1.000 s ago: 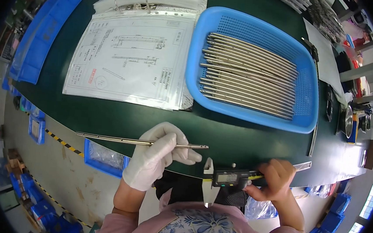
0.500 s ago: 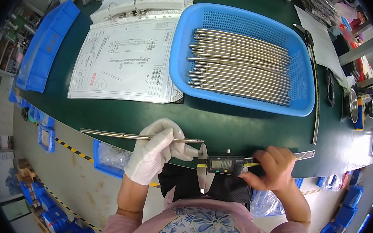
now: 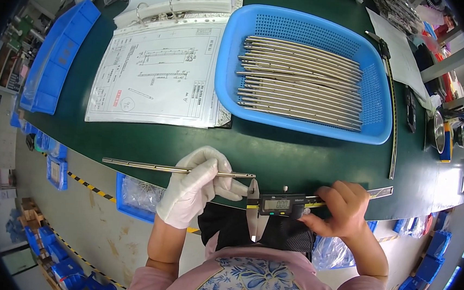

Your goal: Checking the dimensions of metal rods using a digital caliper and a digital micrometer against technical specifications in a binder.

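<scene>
The left hand (image 3: 193, 183), in a white glove, is raised over the near edge of the green table (image 3: 307, 156), forearm coming up from below, thumb and fingers pinched around one slender metal rod (image 3: 138, 165). The rod lies crosswise, with its right end at the upper tips of a digital caliper (image 3: 277, 205); whether they touch is hard to tell at this size. The bare right hand (image 3: 344, 208) is curled round the caliper's beam, thumb at the slider, wrist bent inward over the near edge.

Beyond the hands, toward the far edge, sits one blue basket (image 3: 304, 130) with a layer of similar rods (image 3: 302, 85), more than a dozen, too close-packed for an exact count. Left of it one ring binder (image 3: 156, 73) lies open, two rings showing. One blue bin (image 3: 59, 58) stands by the table's left edge. Right of the basket lies a second caliper (image 3: 384, 49), then one dark bar (image 3: 411, 109) and one metal bowl (image 3: 438, 131) toward the right edge. Nothing stands between the two hands and the basket but bare tabletop.
</scene>
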Tool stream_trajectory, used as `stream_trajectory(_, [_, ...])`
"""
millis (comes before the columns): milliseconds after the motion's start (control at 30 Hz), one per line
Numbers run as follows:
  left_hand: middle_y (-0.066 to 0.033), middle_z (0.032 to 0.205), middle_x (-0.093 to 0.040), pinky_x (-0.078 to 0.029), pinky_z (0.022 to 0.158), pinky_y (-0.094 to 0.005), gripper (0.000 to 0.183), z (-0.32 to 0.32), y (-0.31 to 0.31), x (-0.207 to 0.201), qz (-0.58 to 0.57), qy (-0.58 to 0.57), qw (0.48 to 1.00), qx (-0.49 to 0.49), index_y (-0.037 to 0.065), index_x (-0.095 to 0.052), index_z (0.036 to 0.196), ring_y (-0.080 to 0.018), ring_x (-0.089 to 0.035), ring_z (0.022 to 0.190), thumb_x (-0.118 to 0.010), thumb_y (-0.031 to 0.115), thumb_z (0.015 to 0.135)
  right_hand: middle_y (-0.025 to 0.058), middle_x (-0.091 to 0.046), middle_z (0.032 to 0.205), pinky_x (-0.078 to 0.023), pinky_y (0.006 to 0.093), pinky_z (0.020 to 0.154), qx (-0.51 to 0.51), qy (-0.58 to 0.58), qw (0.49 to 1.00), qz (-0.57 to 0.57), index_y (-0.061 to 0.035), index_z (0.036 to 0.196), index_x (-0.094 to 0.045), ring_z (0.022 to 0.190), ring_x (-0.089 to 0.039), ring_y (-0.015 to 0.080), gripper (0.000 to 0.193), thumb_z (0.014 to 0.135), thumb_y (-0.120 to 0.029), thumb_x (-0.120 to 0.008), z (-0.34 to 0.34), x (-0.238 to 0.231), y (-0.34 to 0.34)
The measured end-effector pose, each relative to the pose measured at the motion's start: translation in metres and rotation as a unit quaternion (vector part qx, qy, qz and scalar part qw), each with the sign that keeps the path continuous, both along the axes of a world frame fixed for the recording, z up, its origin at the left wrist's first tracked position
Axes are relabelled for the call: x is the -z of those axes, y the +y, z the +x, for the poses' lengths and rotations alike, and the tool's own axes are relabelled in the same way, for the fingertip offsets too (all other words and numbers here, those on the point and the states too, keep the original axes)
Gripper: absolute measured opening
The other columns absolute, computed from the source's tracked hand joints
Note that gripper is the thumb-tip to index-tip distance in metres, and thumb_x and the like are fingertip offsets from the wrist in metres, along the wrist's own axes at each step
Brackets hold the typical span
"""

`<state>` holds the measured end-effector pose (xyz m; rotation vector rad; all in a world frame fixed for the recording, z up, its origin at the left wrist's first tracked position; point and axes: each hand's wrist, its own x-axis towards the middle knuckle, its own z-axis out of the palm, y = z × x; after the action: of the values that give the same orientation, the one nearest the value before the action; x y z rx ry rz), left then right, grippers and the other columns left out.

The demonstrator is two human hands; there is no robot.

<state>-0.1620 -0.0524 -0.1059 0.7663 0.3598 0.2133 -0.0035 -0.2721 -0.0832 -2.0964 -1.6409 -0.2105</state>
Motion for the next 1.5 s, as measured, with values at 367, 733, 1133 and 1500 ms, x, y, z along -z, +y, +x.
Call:
stream_trajectory(367, [-0.0092,0.073,-0.054,-0.056,0.063,-0.0354,0.019,0.0,-0.001,-0.002,0.02,0.007,1.0,-0.002,0.0,-0.049,0.087,-0.0297,-0.064,0.075,-0.047,0.018,0.09,0.003,-0.043,0.056,-0.034,0.0293,0.038,-0.013,0.012,1.0,-0.011,-0.0065,0.07,-0.056,0.042,-0.044,0.0194,0.037,0.062,-0.04,-0.069,-0.001,-0.004,0.0])
stream_trajectory(733, [-0.0097,0.068,-0.048,-0.056,0.056,-0.0366,0.022,0.003,-0.006,-0.005,0.048,0.045,0.997,-0.026,0.0,-0.046,0.083,-0.0313,-0.063,0.065,-0.049,0.021,0.087,0.0032,-0.045,0.057,-0.035,0.0294,0.039,-0.013,0.038,0.999,0.003,-0.0051,0.072,-0.057,0.044,-0.047,0.0195,0.034,0.062,-0.036,-0.069,0.0,-0.001,-0.002])
stream_trajectory(1133, [-0.0101,0.074,-0.054,-0.054,0.064,-0.0316,0.018,0.002,-0.004,-0.002,0.046,0.005,0.999,-0.005,-0.002,-0.049,0.088,-0.0284,-0.064,0.076,-0.045,0.016,0.09,0.0024,-0.041,0.053,-0.033,0.0294,0.038,0.007,0.013,1.0,0.011,-0.0086,0.062,-0.053,0.041,-0.043,0.0193,0.043,0.061,-0.048,-0.07,-0.005,-0.003,0.003])
stream_trajectory(1500, [-0.0037,0.075,-0.058,-0.034,0.049,-0.0157,0.019,-0.001,-0.004,0.002,0.101,0.049,0.993,-0.023,0.003,-0.053,0.087,-0.0092,-0.06,0.066,-0.051,0.022,0.088,0.0024,-0.041,0.052,-0.032,0.0294,0.037,-0.005,0.04,0.999,0.006,-0.0094,0.061,-0.052,0.04,-0.043,0.0192,0.043,0.062,-0.048,-0.071,-0.01,0.0,0.017])
